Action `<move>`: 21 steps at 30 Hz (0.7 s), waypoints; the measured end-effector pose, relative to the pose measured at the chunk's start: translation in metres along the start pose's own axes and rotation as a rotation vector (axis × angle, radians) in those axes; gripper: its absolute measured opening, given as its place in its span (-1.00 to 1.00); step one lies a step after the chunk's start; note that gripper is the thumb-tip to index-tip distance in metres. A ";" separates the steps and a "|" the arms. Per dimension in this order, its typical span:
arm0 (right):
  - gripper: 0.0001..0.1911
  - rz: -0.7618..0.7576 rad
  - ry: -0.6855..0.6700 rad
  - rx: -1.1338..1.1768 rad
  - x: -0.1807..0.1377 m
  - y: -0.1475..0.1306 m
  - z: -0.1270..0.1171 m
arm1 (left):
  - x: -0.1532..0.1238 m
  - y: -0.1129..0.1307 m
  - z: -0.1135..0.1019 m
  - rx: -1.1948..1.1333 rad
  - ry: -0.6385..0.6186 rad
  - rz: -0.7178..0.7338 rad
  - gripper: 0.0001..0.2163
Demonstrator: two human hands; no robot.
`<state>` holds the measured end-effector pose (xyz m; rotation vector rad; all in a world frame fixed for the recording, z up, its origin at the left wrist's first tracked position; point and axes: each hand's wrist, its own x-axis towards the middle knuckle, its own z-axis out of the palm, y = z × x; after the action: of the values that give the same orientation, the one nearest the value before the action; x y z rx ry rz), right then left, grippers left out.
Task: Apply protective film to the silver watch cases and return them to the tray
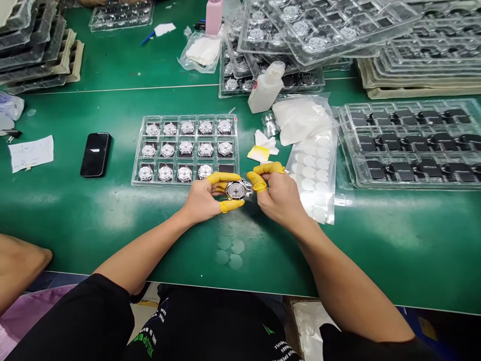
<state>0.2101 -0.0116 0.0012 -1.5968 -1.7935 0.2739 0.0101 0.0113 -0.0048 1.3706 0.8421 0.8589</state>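
Fingers (225, 177) of my left hand (201, 200), capped in yellow cots, pinched the watch head (236, 190) just above the green table (376, 240). My right hand (280, 198) pinched its right edge. Just behind lay a clear tray (137, 150) of watch heads, with a sticker sheet (315, 170) to the right.

Bright, even overhead light on our bench, sharp at the centre.
We see pale glare patches on the matte green table mat (112, 215), white glints on the stacked clear plastic blister trays (330, 25) and the round silver watch case (236, 189); shadows are soft and short, and the table's edges bow with wide-angle distortion.
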 end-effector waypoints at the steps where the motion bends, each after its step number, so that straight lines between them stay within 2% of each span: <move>1: -0.60 -0.001 0.002 -0.014 -0.001 0.000 0.002 | 0.000 0.000 0.000 -0.007 0.006 -0.011 -0.43; 7: -0.53 0.029 -0.003 -0.011 0.000 0.003 0.000 | -0.002 0.000 0.006 -0.090 0.007 -0.109 -0.41; 10: -0.61 0.102 0.049 0.035 0.003 0.002 -0.008 | -0.001 0.002 0.006 -0.118 0.048 -0.158 -0.40; 13: -0.68 0.182 0.108 0.179 0.003 -0.004 -0.015 | 0.002 0.003 0.005 -0.115 0.098 -0.190 -0.41; 17: -0.72 0.315 -0.040 0.407 -0.005 -0.017 -0.013 | 0.004 0.000 0.003 -0.117 0.096 -0.214 -0.41; 21: -0.65 0.405 -0.225 0.434 -0.012 -0.025 -0.006 | 0.003 -0.004 0.002 -0.131 0.057 -0.208 -0.37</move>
<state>0.1943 -0.0295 0.0159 -1.6362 -1.4177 0.9944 0.0139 0.0132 -0.0088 1.1271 0.9381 0.7798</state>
